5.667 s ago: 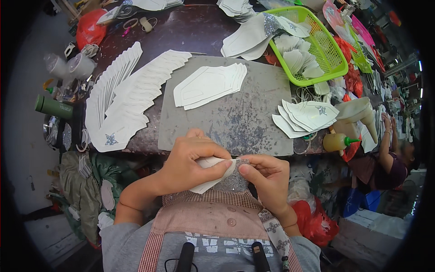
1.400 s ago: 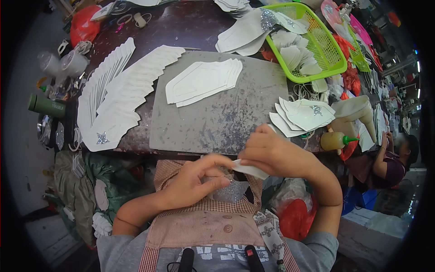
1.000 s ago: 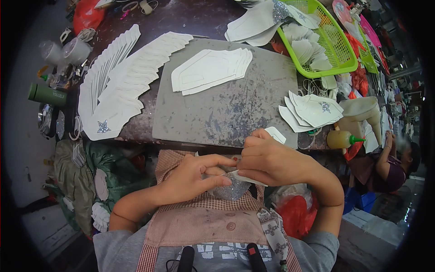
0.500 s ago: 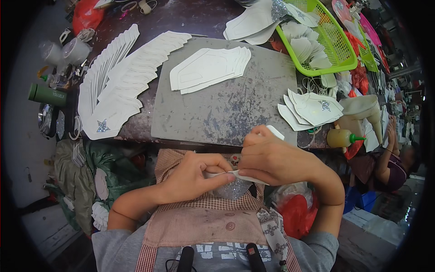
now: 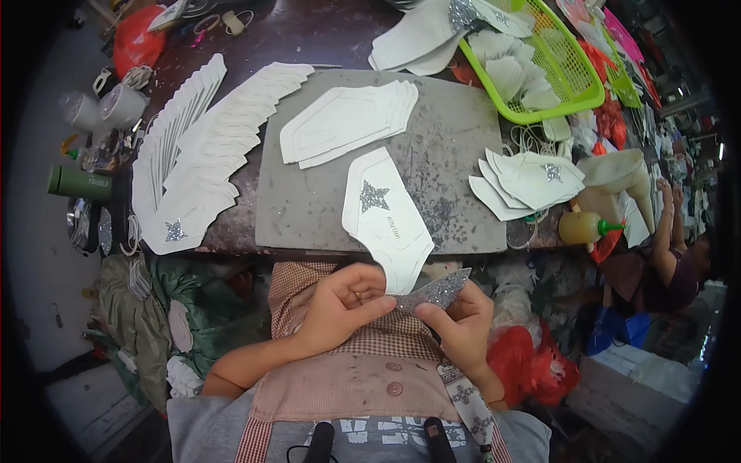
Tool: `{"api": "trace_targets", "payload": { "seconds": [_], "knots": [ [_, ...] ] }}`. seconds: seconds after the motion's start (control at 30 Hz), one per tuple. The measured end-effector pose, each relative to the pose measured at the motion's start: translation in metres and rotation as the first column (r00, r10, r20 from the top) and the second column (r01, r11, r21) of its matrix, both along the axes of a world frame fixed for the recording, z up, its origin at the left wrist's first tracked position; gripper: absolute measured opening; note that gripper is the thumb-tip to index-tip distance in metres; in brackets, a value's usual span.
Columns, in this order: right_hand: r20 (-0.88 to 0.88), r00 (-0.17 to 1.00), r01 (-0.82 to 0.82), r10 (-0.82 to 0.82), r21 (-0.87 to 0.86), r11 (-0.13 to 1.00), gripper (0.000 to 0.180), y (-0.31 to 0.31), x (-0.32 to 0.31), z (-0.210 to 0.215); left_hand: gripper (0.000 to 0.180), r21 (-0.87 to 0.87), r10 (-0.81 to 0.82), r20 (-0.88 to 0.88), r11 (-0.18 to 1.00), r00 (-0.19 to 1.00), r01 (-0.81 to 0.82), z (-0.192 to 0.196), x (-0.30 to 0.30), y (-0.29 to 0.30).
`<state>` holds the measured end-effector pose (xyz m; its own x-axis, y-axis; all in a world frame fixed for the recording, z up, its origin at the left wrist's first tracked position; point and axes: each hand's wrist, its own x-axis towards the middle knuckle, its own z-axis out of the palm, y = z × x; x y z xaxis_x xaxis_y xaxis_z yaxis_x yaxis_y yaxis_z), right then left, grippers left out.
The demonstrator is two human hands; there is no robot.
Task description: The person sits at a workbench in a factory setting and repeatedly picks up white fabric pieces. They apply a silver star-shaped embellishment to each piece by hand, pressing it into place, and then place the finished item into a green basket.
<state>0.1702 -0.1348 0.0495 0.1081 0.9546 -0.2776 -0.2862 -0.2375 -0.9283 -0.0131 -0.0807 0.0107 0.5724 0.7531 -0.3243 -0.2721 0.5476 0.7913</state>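
Two bare hands in the head view, both just in front of the near edge of the dark table (image 5: pixel 324 31). Left hand (image 5: pixel 343 305) in a narrow pinch, thumb tip on the left end of the shiny silver piece (image 5: pixel 440 292). Near tip of the white piece (image 5: pixel 395 224) right there too, touching the silver; hard to tell if also caught in that pinch. Right hand (image 5: pixel 463 312) in a narrow pinch as well, thumb on the near side of the silver piece, pointed end sticking out to the far right. Far part of the white piece over the gray board (image 5: pixel 305 204), silver star facing up. Farther off on the board, a small pile of white shapes (image 5: pixel 347 123). To the left, long rows of overlapping white shapes (image 5: pixel 231 135), with a silver star on the nearest. To the right, more white shapes (image 5: pixel 529 185), fanned out, and near them a yellowish bottle (image 5: pixel 579 228) with a green tip. Far right, a bright green basket (image 5: pixel 525 119) with white shapes inside. Far left, a red bag (image 5: pixel 137 46).
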Motion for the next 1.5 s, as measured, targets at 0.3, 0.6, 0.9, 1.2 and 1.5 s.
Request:
{"api": "trace_targets", "payload": {
  "seconds": [0.3, 0.6, 0.9, 1.2, 1.5],
  "knots": [
    [0.25, 0.959, -0.15, 0.134, 0.046, 0.988, 0.023, -0.004, 0.023, -0.009, 0.058, -0.038, -0.091, -0.075, 0.995, 0.993, 0.088, 0.02, 0.006, 0.003],
    [0.073, 0.996, -0.062, 0.06, 0.03, 0.998, 0.022, -0.001, 0.015, -0.014, 0.05, 0.063, -0.15, -0.2, 0.984, 0.968, 0.166, 0.021, 0.007, 0.006],
    [-0.005, 0.988, -0.155, 0.155, -0.099, 0.983, 0.024, -0.003, 0.009, -0.018, 0.041, 0.043, -0.076, -0.116, 0.996, 0.99, 0.081, 0.01, 0.014, 0.012],
    [0.255, 0.942, -0.194, 0.219, -0.12, 0.974, 0.019, -0.009, 0.012, -0.027, 0.033, 0.183, -0.022, -0.318, 0.979, 0.948, 0.084, 0.01, 0.016, 0.004],
    [0.436, 0.898, -0.094, 0.063, 0.05, 0.994, 0.008, -0.004, 0.014, -0.021, 0.033, 0.161, -0.043, -0.27, 0.983, 0.962, 0.089, 0.006, 0.009, 0.001]
  ]
}}
